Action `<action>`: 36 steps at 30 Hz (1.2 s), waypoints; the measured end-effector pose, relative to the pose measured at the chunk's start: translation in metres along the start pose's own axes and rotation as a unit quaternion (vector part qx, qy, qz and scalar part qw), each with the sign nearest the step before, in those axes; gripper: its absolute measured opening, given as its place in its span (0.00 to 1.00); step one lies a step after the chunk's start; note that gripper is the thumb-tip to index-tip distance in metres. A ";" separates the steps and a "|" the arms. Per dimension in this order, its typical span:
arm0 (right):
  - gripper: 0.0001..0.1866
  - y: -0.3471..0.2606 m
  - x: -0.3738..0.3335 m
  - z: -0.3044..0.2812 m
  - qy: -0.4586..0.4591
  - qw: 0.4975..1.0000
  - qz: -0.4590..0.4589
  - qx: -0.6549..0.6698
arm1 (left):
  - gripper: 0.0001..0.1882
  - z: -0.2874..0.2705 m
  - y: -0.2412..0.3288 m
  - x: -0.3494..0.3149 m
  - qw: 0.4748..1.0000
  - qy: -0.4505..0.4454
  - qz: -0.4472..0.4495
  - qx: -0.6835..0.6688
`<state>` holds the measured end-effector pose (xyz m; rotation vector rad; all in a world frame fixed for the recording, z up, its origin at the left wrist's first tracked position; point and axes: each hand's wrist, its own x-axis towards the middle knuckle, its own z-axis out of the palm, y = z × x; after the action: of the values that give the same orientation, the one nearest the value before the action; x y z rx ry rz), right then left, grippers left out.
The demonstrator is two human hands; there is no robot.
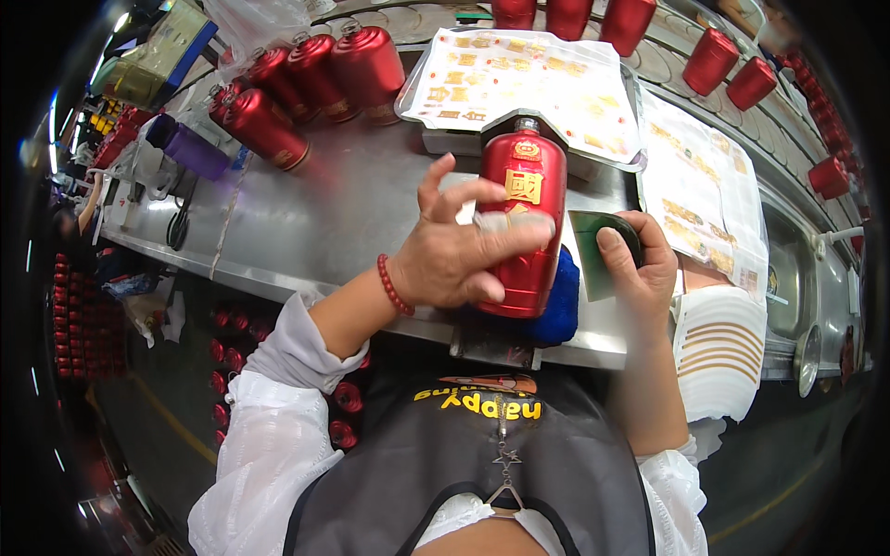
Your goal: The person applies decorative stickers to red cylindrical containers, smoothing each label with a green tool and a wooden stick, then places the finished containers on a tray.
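Observation:
A glossy red bottle point(526, 264) with raised gold characters and a clear neck leans in a dark angled stand, a blue cloth point(560, 301) by its lower right side. My left hand point(459, 236) is over the bottle's front, fingers spread, one fingertip pressed near a gold character that it partly hides. A white band wraps one of its fingers, and red beads circle the wrist. To the right of the bottle, my right hand point(654, 255) grips a flat dark green scraper point(601, 243) between thumb and fingers, apart from the bottle.
Behind the bottle, a metal tray point(405, 102) bears a sheet of gold stickers; a second sticker sheet point(709, 176) lies at right above stacked white paper point(718, 347). More red bottles point(369, 69) stand back left, near a purple flask point(188, 148) and black scissors point(180, 222). A conveyor point(454, 14) runs behind.

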<state>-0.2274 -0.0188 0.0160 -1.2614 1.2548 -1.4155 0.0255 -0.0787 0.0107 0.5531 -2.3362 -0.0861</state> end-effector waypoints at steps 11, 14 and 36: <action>0.09 -0.061 0.075 0.051 -0.158 0.762 -0.450 -0.438 | 0.37 0.023 0.005 -0.027 0.970 0.115 -0.207 -0.044; 0.11 -0.078 0.073 0.062 -0.443 0.790 -0.321 -0.276 | 0.39 0.023 0.021 -0.048 0.962 0.107 -0.244 -0.055; 0.28 0.122 0.241 -0.289 0.083 0.707 0.028 -0.702 | 0.44 0.028 0.012 -0.051 0.951 0.094 -0.274 -0.109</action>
<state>-0.5503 -0.2317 -0.0671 -1.9582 2.6512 -0.2579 0.0357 -0.0494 -0.0404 1.0332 -1.8992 -0.5192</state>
